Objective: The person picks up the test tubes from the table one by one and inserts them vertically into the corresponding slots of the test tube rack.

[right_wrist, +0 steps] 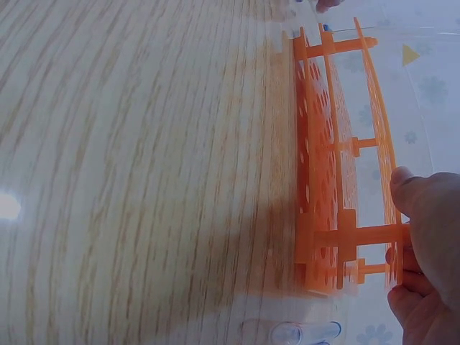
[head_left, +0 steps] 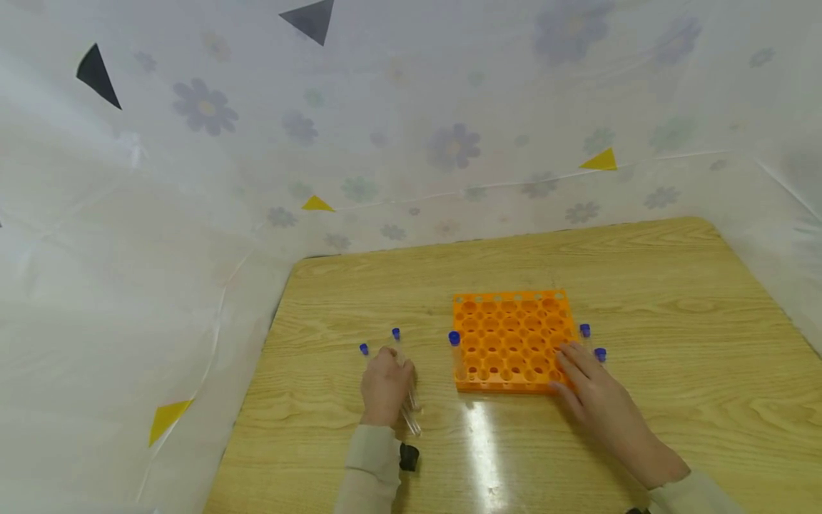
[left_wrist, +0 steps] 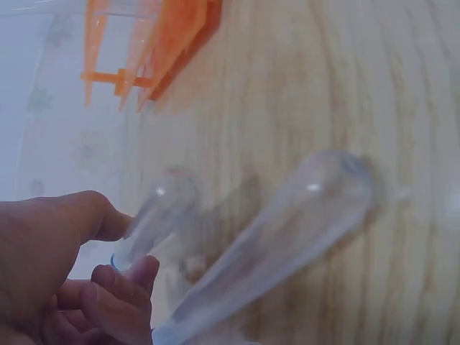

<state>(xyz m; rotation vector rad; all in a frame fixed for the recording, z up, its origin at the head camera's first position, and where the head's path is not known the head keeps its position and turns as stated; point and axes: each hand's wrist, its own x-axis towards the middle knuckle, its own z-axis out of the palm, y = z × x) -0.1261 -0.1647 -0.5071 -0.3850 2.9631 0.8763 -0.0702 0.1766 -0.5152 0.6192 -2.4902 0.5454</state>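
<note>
My left hand [head_left: 385,385] is low over two clear test tubes with blue caps on the table's left side. In the left wrist view, its thumb and curled fingers close round one test tube [left_wrist: 167,205], while another test tube [left_wrist: 277,244] lies beside it on the wood. An orange test tube rack [head_left: 510,343] with rows of round holes stands right of that hand. One blue-capped test tube [head_left: 454,339] is upright at the rack's left edge. My right hand [head_left: 597,400] grips the rack's near right corner, its fingers on the top plate.
Two more blue caps [head_left: 585,330] show just beyond the rack's right side. The wood-grain table [head_left: 359,293] ends at a white flowered sheet [head_left: 398,143] behind and at the sides. A black strap piece [head_left: 409,457] is at the left wrist.
</note>
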